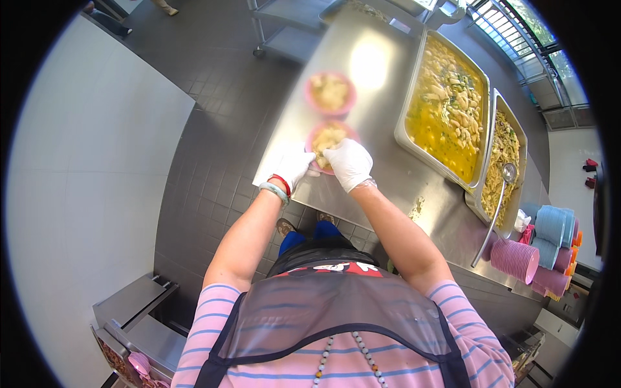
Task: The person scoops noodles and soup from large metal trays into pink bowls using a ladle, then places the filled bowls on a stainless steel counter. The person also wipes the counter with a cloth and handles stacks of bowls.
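My left hand [297,166], in a white glove, grips the near left rim of a pink bowl [355,135] of chunky pale food. My gloved right hand [349,162] is over the right side of the same bowl, its fingertips at the food; whether they pinch a piece I cannot tell. Just beyond stands a second pink bowl [352,99] with similar food. Both are on a stainless steel table [376,116]. To the right lie a large steel tray [402,127] of chunks in yellow sauce and a narrower steel tray [497,99] of shredded food, with a ladle [496,218] resting across it.
Stacked pink bowls [514,261] and blue bowls [550,225] stand at the table's right end. A steel trolley [286,36] is beyond the table's left edge. A white panel [92,169] fills the far left. Another person's legs [109,22] show at the top left.
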Demonstrator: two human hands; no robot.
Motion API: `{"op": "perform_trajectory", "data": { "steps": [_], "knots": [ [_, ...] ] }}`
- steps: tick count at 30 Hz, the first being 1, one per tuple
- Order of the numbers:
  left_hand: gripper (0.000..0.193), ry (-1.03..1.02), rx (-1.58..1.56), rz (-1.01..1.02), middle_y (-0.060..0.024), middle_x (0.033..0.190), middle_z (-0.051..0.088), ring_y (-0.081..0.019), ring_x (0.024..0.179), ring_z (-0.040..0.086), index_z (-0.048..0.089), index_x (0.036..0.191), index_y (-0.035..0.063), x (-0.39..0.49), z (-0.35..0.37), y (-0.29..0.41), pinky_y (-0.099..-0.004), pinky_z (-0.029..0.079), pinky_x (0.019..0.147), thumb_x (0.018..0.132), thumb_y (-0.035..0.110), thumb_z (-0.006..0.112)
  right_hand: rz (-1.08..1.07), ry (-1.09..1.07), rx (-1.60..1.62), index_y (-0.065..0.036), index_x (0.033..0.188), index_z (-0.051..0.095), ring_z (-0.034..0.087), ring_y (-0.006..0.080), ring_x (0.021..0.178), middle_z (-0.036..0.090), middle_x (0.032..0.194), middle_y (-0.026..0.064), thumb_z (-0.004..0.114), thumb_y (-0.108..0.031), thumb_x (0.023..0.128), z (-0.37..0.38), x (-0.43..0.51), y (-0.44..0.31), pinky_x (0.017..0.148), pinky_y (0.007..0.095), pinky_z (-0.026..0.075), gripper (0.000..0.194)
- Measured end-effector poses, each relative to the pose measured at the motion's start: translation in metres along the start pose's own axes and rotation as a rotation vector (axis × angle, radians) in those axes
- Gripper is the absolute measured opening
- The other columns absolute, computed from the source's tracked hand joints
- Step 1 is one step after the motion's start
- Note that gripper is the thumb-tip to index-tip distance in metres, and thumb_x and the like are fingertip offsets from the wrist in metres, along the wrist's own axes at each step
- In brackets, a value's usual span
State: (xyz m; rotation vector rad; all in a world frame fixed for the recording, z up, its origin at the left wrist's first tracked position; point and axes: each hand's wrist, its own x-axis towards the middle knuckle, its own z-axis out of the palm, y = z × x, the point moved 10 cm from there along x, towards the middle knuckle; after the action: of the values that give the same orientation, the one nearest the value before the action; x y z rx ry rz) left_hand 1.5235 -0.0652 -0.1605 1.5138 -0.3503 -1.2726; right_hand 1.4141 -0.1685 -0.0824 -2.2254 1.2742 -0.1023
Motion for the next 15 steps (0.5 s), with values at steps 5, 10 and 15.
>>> {"op": "perform_trajectory", "data": {
  "steps": [5, 10, 15],
  "knots": [
    [0.026, 0.047, 0.086, 0.051, -0.008, 0.107, 0.07, -0.015, 0.098, 0.063, 0.067, 0.116, -0.0045, -0.008, 0.001, 0.01, -0.0303, 0.051, 0.09, 0.092, 0.001, 0.059, -0.002, -0.073, 0.058, -0.003, 0.086, 0.073, 0.07, 0.0377, 0.085, 0.071, 0.085, 0.0216, 0.065, -0.034, 0.081, 0.0, 0.002, 0.002, 0.079, 0.0453, 0.054, 0.032],
    [0.027, 0.063, 0.129, 0.067, -0.0086, 0.107, 0.069, -0.0161, 0.096, 0.064, 0.066, 0.116, -0.0044, -0.011, 0.007, 0.0, -0.031, 0.053, 0.086, 0.091, 0.002, 0.059, -0.144, 0.104, 0.121, -0.004, 0.086, 0.066, 0.068, 0.0382, 0.082, 0.069, 0.083, 0.0201, 0.067, -0.026, 0.081, -0.015, -0.009, -0.009, 0.077, 0.0454, 0.054, 0.022],
    [0.03, 0.059, -0.043, 0.097, -0.011, 0.108, 0.068, -0.0192, 0.092, 0.068, 0.063, 0.121, -0.0037, -0.016, 0.017, -0.002, -0.0324, 0.058, 0.079, 0.093, 0.002, 0.056, -0.134, 0.187, 0.374, -0.005, 0.084, 0.063, 0.068, 0.0332, 0.071, 0.068, 0.079, 0.0155, 0.071, -0.013, 0.08, -0.06, -0.019, -0.01, 0.067, 0.0402, 0.054, 0.012]
  ]
}}
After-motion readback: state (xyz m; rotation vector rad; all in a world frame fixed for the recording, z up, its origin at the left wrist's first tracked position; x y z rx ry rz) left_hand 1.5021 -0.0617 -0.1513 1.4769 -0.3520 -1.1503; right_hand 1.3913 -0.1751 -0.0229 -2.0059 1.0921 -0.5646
